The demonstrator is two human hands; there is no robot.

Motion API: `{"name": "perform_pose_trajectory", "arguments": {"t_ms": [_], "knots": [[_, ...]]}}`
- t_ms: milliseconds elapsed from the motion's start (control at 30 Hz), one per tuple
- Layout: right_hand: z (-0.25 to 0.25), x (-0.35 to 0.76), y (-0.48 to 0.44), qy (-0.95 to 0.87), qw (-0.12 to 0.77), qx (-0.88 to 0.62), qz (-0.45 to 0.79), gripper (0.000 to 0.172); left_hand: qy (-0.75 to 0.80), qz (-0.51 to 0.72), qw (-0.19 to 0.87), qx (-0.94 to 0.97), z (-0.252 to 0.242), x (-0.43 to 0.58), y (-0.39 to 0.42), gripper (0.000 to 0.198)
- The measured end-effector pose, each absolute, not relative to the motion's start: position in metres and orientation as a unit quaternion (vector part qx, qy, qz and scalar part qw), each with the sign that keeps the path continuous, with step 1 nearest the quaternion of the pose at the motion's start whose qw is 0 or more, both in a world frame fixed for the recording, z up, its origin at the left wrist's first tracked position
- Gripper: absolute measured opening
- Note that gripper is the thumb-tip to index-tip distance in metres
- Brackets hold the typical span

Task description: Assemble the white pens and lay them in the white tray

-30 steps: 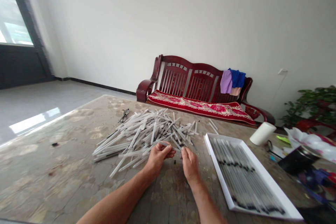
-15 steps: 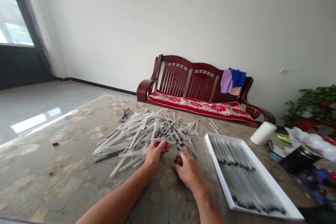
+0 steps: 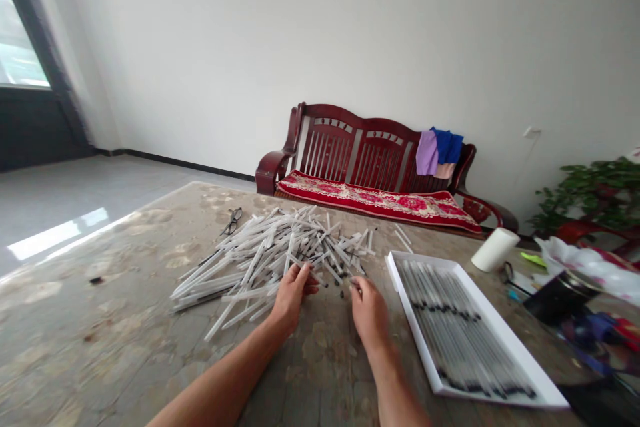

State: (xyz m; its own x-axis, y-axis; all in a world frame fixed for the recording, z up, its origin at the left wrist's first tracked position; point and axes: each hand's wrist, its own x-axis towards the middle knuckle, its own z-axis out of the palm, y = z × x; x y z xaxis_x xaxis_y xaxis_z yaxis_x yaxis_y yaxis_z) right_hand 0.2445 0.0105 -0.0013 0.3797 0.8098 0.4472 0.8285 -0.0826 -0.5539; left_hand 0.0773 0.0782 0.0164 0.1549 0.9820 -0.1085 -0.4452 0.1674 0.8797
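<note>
A slim pale pen (image 3: pixel 317 277) with a dark end is pinched in my left hand (image 3: pixel 291 299), its dark end pointing right. My right hand (image 3: pixel 369 310) is closed a short way to the right, fingertips together on something too small to make out. A few small black pieces (image 3: pixel 342 293) lie on the table between the hands. Just beyond them spreads a heap of loose whitish pen barrels (image 3: pixel 260 253), some with dark parts among them. To the right, a white shallow box (image 3: pixel 424 355) holds rows of clear pens (image 3: pixel 460 333) with black ends.
The patterned table (image 3: pixel 135 327) also carries eyeglasses (image 3: pixel 233 221) behind the heap. At the right are a white roll (image 3: pixel 495 250), a black cylindrical flask (image 3: pixel 563 297) and a plastic bag (image 3: pixel 590 270). A dark red wooden bench (image 3: pixel 360 147) stands beyond the table.
My right hand has lifted from the tabletop and moved slightly right and away from me. The pen in my left hand has tilted down to the right, and a dark end now shows.
</note>
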Motion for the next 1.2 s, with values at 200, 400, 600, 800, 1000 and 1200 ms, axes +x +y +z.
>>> {"name": "perform_pose_trajectory", "arguments": {"t_ms": [200,400,600,800,1000,1200], "knots": [[-0.003,0.268,0.015,-0.462,0.426,-0.777,-0.037,0.025,0.352,0.511,0.634,0.462,0.022,0.075,0.073,0.047],[0.009,0.274,0.029,-0.520,0.332,-0.785,-0.056,0.022,0.329,0.480,0.694,0.424,0.022,0.075,0.075,0.038],[0.035,0.287,0.057,-0.517,0.226,-0.824,-0.059,0.027,0.298,0.486,0.759,0.314,0.027,0.075,0.076,0.038],[0.043,0.306,0.086,-0.551,0.131,-0.822,-0.056,0.034,0.303,0.517,0.738,0.311,0.025,0.077,0.077,0.050],[0.035,0.315,0.098,-0.588,0.065,-0.804,-0.051,0.027,0.318,0.526,0.731,0.297,0.022,0.076,0.080,0.054],[0.032,0.315,0.094,-0.585,0.033,-0.809,-0.054,0.022,0.322,0.520,0.738,0.283,0.019,0.080,0.081,0.051]]}}
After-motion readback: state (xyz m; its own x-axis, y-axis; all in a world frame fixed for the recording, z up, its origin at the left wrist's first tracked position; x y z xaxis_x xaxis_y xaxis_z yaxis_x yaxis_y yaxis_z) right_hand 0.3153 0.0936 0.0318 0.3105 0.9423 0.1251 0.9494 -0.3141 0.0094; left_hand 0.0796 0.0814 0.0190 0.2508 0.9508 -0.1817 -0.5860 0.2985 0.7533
